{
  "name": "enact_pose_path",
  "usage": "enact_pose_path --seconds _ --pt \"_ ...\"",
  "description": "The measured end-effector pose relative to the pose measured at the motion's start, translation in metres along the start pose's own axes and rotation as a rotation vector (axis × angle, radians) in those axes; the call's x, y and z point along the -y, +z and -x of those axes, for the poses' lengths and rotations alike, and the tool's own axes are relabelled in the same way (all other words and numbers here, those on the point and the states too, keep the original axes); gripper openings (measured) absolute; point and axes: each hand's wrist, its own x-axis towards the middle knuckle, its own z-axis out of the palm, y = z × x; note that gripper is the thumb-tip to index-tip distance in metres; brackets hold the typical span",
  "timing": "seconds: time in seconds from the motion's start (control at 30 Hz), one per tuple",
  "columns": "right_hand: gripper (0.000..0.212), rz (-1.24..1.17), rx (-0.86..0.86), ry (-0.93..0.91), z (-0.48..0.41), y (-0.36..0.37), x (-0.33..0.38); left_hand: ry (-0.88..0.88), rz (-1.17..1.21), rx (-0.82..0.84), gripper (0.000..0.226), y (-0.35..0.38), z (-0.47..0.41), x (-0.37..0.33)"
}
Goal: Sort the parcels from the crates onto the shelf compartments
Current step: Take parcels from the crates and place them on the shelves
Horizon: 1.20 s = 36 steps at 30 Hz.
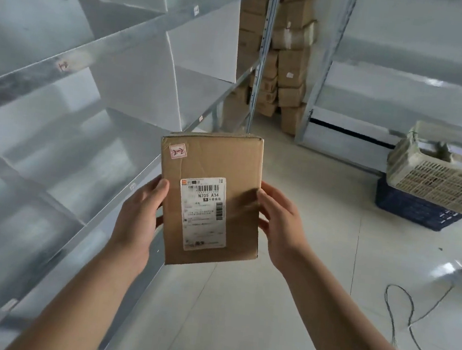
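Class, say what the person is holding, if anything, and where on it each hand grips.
A cardboard parcel: left hand grips its left edge, right hand its right edge.

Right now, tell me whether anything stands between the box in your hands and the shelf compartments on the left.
Nothing visible does. The left hand and right hand hold the parcel by its side edges in open air beside the shelf, whose compartment fronts are open toward it. The crates sit off to the right.

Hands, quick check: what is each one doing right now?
Left hand: holds the cardboard parcel by its left edge, thumb on the front.
Right hand: holds the same parcel by its right edge, thumb on the front.
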Motion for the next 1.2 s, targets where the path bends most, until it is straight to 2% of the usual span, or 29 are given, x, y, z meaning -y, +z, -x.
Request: enact_pose_path --seconds 0.07,0.17,0.27,0.33,0.43,0.63,0.77,0.87,0.97,1.03,1.13,1.2 --pt "0.026 0.029 0.05 0.007 -0.026 0.004 -0.001 0.001 -0.003 -0.02 0.037 0.0 -0.014 -0.001" --pt "0.029 0.084 0.123 0.003 -0.067 0.017 -0.004 -0.003 0.017 -0.086 0.025 -0.003 -0.041 0.001" --pt "0.033 0.143 0.18 -0.008 -0.105 0.036 -0.007 -0.013 0.018 -0.143 0.027 -0.01 -0.068 0.005" --pt "0.033 0.184 0.231 -0.011 -0.126 0.048 -0.009 -0.02 0.038 -0.193 0.032 -0.019 -0.083 0.012" --pt "0.054 0.175 0.341 0.014 -0.146 0.063 -0.011 -0.029 0.07 -0.262 0.044 -0.03 -0.093 0.02" --pt "0.072 0.271 0.555 0.047 -0.179 0.096 -0.025 -0.094 0.075 -0.411 0.072 -0.041 -0.087 0.028" --pt "0.08 0.349 0.673 0.064 -0.199 0.108 -0.034 -0.093 0.137 -0.562 0.07 -0.032 -0.086 0.039" --pt "0.103 0.407 0.829 0.076 -0.216 0.11 -0.041 -0.097 0.156 -0.658 0.085 -0.018 -0.078 0.053" --pt "0.08 0.493 0.926 -0.013 -0.227 0.11 -0.053 -0.112 0.096 -0.768 0.11 -0.002 -0.075 0.065" --pt "0.085 0.476 0.941 0.003 -0.233 0.109 -0.063 -0.111 0.072 -0.821 0.104 0.006 -0.076 0.073" --pt "0.098 0.427 0.991 0.02 -0.243 0.113 -0.073 -0.103 0.024 -0.881 0.074 0.013 -0.079 0.08" --pt "0.1 0.414 1.065 0.025 -0.248 0.12 -0.073 -0.086 -0.035 -0.932 0.073 0.014 -0.082 0.082"
